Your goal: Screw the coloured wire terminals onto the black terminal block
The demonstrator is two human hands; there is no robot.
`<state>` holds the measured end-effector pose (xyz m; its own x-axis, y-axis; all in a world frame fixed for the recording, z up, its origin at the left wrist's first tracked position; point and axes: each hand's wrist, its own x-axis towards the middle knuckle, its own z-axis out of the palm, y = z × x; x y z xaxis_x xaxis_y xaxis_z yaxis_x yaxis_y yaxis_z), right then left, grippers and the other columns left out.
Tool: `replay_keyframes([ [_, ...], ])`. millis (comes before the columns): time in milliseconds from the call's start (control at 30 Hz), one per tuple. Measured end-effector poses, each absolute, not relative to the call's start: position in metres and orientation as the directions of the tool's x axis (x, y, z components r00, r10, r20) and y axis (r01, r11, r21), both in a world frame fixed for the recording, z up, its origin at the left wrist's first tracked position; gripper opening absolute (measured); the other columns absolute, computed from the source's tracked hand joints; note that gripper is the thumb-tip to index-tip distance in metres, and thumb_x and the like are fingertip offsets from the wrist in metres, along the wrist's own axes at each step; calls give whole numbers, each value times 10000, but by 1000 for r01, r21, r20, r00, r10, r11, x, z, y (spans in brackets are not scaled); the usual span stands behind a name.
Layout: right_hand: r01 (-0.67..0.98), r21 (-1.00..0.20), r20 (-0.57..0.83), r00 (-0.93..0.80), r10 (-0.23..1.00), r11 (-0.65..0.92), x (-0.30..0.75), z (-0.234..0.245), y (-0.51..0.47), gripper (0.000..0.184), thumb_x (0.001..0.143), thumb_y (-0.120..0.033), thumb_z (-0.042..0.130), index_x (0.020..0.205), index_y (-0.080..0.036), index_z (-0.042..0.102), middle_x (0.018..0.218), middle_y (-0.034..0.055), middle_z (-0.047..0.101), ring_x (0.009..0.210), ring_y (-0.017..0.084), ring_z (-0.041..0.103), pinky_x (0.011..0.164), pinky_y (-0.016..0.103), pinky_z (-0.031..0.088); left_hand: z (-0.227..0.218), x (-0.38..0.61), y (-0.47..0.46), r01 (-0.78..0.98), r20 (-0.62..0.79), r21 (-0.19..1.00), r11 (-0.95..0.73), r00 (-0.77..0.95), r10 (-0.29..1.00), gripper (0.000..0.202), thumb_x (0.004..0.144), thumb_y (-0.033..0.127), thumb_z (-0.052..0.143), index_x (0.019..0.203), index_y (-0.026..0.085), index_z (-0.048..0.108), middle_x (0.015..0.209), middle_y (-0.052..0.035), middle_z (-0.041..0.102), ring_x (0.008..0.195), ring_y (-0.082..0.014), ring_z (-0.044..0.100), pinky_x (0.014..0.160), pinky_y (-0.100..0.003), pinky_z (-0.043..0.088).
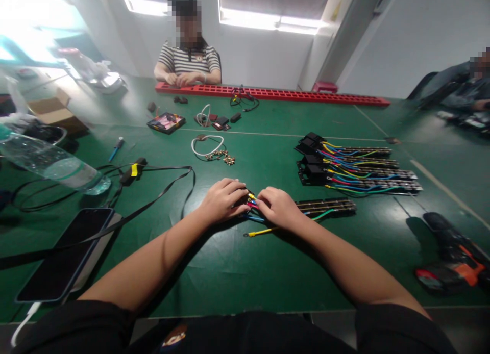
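My left hand (225, 201) is curled over the left end of a wired assembly, its fingers round a dark part that they mostly hide. Close beside it, my right hand (277, 206) has thumb and fingers pinched at the coloured wires there; a small yellow sleeve and red and blue wires show between the hands. From under my right hand a long metal-edged strip (327, 207) runs right, with a green wire (323, 215) along its near side. A loose yellow wire (262, 232) with a ring terminal sticks out toward me.
Several finished-looking assemblies with black boxes (314, 171) lie to the right. A cordless drill (451, 272) rests at far right. Small brass screws (228, 160) lie beyond my hands. Left are a phone (65, 257), bottle (72, 173) and black cable (161, 193). A person (187, 63) sits opposite.
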<state>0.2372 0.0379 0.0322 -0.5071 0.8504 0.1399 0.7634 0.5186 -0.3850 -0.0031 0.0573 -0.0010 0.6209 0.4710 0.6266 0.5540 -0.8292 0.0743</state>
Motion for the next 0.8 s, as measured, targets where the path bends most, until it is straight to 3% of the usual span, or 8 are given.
replay_keyframes([
  [300, 777, -321, 140, -526, 839, 541, 238, 34, 37, 212, 1001, -301, 553, 956, -150, 696, 961, 84, 703, 870, 185, 602, 788, 313, 383, -2, -5, 58, 548, 606, 166, -820, 599, 523, 441, 946, 539, 660, 1216, 193, 701, 1210, -132, 717, 1150, -295, 638, 1007, -462, 553],
  [800, 798, -240, 165, -528, 833, 553, 237, 35, 33, 229, 1005, -332, 558, 980, -151, 696, 943, 88, 693, 871, 197, 584, 784, 327, 350, 2, -8, 58, 578, 618, 218, -786, 541, 570, 645, 840, 690, 716, 1211, 166, 659, 1205, -151, 697, 1122, -318, 627, 993, -492, 509],
])
